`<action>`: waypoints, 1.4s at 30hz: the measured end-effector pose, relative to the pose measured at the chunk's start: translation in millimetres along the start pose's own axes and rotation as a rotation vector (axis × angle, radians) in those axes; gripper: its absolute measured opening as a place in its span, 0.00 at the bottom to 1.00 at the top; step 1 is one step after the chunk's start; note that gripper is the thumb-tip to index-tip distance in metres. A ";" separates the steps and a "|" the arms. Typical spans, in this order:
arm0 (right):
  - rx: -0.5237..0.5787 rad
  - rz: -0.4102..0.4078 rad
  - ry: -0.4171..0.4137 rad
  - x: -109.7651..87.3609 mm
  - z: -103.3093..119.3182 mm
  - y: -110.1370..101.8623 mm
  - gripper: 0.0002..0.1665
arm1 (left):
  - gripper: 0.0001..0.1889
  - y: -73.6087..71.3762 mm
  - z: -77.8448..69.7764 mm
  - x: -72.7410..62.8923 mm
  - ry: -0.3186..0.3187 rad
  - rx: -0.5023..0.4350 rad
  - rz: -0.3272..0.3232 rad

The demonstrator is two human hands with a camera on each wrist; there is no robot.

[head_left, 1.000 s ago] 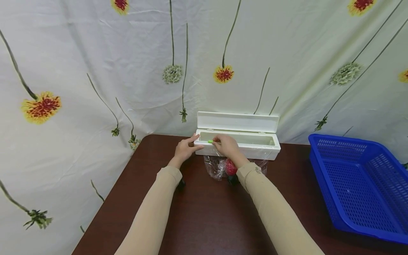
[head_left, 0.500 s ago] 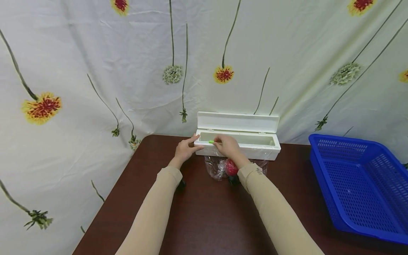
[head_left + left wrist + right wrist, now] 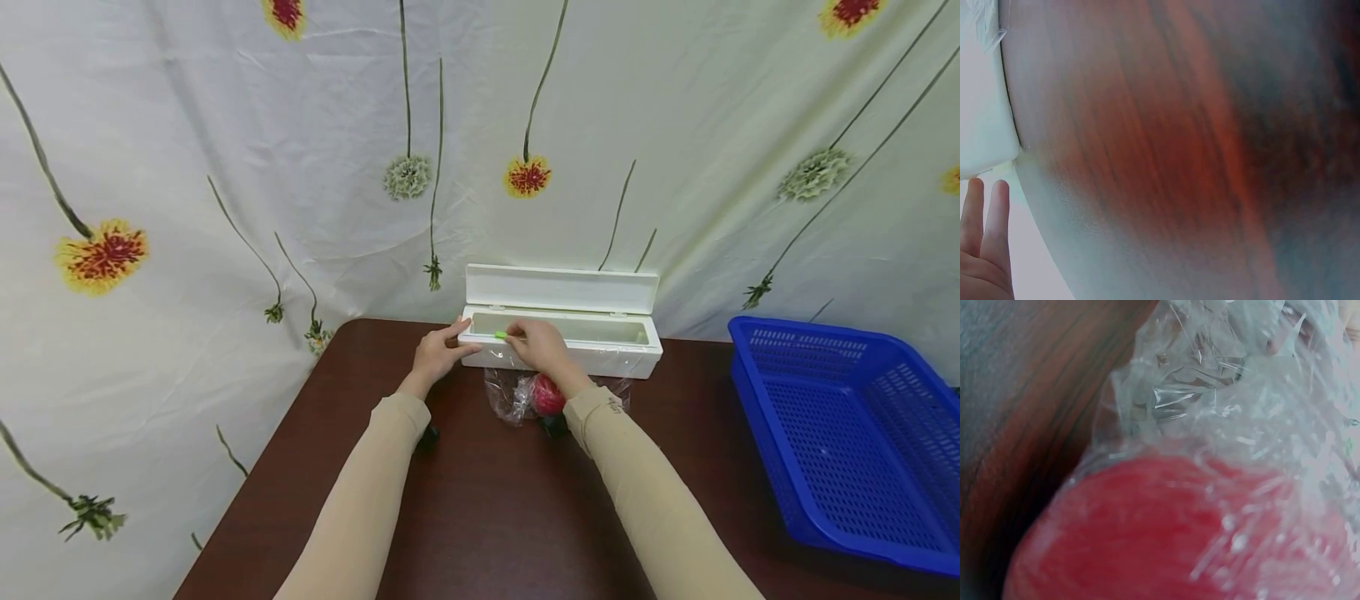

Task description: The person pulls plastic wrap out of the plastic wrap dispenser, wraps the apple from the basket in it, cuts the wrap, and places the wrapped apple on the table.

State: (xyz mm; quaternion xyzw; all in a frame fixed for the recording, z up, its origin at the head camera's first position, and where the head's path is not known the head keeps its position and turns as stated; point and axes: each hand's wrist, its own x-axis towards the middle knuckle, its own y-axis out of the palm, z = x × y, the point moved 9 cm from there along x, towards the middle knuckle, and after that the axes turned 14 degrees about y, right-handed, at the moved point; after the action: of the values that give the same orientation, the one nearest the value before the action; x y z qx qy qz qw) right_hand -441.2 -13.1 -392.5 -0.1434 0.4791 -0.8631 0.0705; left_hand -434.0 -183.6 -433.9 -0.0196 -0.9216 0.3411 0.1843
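Note:
A white cling film dispenser box (image 3: 558,357) stands at the table's back edge, its lid (image 3: 562,289) raised. My left hand (image 3: 435,354) grips the box's left end, thumb on the front face; two of its fingers (image 3: 996,228) show beside the box in the left wrist view. With its fingertips my right hand (image 3: 540,343) pinches the small green slide cutter (image 3: 500,335) on the front rim. Clear cling film (image 3: 510,396) hangs over the front onto the table. A red apple (image 3: 547,395) lies at the film below my right wrist, filling much of the right wrist view.
A blue plastic basket (image 3: 832,442) stands on the right of the dark brown table (image 3: 502,508). Behind the table hangs a white flowered curtain (image 3: 337,125). Dark wrist cameras sit under both wrists.
My right hand and the green slide cutter have shifted slightly right along the rim. The left hand keeps its hold on the box end.

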 end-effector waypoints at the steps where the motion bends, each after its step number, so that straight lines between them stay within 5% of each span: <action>1: 0.003 0.000 -0.001 -0.1 0.0 -0.4 0.12 | 0.34 -0.2 -0.2 -0.2 0.001 0.000 -0.001; 42: -0.002 0.032 -0.001 -4.3 -6.7 -6.2 0.13 | 0.33 -0.4 -3.2 -1.7 0.012 0.025 -0.012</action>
State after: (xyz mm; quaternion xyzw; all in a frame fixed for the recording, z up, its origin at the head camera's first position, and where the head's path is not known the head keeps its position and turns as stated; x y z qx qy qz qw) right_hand -439.1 -3.3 -391.3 -0.1362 0.4823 -0.8613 0.0841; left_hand -431.2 -182.1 -431.9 -0.0139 -0.9162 0.3514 0.1921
